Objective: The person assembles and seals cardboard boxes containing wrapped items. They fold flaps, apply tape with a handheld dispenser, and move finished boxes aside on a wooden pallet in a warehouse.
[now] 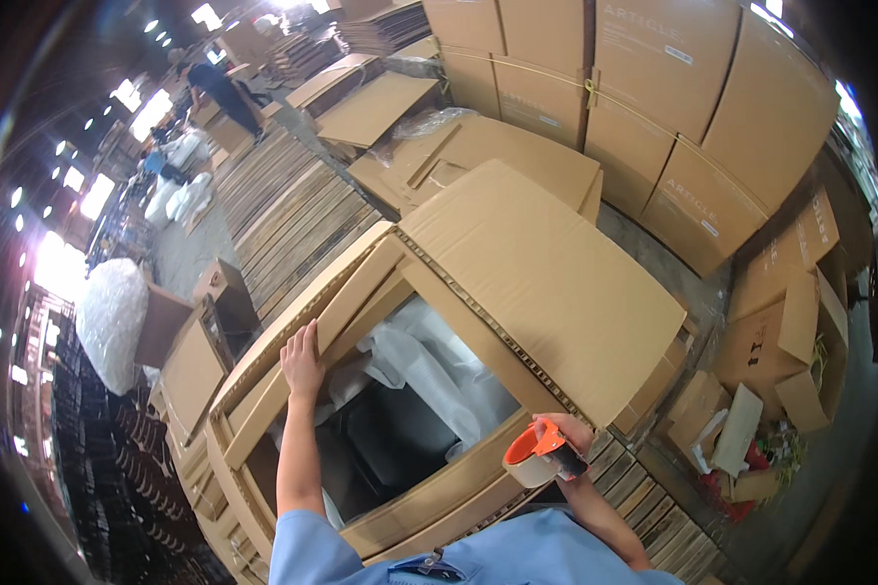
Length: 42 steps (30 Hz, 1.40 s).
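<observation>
A big open cardboard box lies in front of me, with a raised flap on its far right side. Inside, a black smooth item sits beside white foam wrap. Along the box's left side runs a folded cardboard strip. My left hand is closed over that strip, its fingers hooked toward the box wall. Over the near right corner, my right hand grips an orange tape dispenser with a roll of tape on it.
Wooden slats run beyond the box and also under its right side. Tall stacked cartons stand at the far right, with opened cartons below them. Flat cardboard is piled behind. A bubble-wrapped bundle is at left; a person bends far off.
</observation>
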Each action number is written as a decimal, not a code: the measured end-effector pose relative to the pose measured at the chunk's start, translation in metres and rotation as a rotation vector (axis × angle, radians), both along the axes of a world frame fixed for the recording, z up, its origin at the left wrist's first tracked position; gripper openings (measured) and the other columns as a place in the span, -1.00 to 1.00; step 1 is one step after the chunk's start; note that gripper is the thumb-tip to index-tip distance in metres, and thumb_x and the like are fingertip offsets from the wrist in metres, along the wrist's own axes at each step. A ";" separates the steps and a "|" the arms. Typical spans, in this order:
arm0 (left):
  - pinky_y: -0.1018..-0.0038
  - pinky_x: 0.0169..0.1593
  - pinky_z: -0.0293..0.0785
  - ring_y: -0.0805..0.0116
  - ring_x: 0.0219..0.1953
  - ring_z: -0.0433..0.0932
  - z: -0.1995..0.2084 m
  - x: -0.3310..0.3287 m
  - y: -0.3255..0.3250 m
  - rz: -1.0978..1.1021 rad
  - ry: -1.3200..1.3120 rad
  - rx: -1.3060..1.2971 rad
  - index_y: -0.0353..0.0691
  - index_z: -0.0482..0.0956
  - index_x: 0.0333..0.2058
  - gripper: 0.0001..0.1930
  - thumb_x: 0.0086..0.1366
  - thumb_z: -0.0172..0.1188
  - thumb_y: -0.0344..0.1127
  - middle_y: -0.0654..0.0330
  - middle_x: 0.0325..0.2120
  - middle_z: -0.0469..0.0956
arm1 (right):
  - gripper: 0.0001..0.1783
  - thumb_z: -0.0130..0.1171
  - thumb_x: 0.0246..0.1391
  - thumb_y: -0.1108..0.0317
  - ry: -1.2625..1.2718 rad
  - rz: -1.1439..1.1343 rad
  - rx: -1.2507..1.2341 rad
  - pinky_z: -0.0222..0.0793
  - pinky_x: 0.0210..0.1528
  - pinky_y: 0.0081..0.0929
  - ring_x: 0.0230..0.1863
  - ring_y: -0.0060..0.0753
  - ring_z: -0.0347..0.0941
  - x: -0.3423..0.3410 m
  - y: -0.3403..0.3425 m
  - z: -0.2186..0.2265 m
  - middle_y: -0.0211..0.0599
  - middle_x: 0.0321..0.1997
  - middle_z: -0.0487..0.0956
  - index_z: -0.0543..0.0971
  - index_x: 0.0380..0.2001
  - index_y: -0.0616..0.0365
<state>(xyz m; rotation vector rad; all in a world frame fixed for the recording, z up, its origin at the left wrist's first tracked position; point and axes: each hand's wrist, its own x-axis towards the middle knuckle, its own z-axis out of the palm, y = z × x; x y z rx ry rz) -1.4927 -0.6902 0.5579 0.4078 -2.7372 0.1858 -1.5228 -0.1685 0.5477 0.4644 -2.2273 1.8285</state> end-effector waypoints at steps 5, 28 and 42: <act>0.05 0.20 0.31 -0.03 0.20 0.43 0.013 -0.009 0.032 -0.037 0.065 0.018 -0.04 0.38 0.34 -0.18 0.03 0.39 -0.39 0.06 0.12 0.49 | -0.80 0.50 0.02 0.31 0.036 -0.015 0.056 0.60 -0.25 -0.39 -0.37 -0.26 0.71 -0.005 0.007 0.009 -0.25 -0.39 0.74 0.73 -0.34 0.17; 0.19 0.00 0.53 -0.05 -0.09 0.66 -0.058 -0.146 0.252 0.154 0.157 1.358 -0.34 0.54 -0.04 -0.65 0.50 0.16 -0.11 -0.06 -0.16 0.69 | -0.76 0.35 0.24 0.32 -0.028 0.000 0.164 0.62 -0.03 -0.29 -0.18 -0.13 0.72 0.009 0.016 -0.013 -0.07 -0.18 0.74 0.67 -0.13 0.27; 0.06 0.10 0.51 0.01 0.10 0.57 0.042 -0.089 0.022 -0.082 -0.321 0.147 -0.01 0.18 0.50 -0.04 0.14 0.44 -0.22 0.05 0.12 0.52 | -0.75 0.29 0.34 0.34 -0.115 0.171 0.297 0.57 0.12 -0.26 0.02 -0.09 0.66 -0.003 0.007 0.059 0.01 -0.04 0.70 0.64 -0.08 0.33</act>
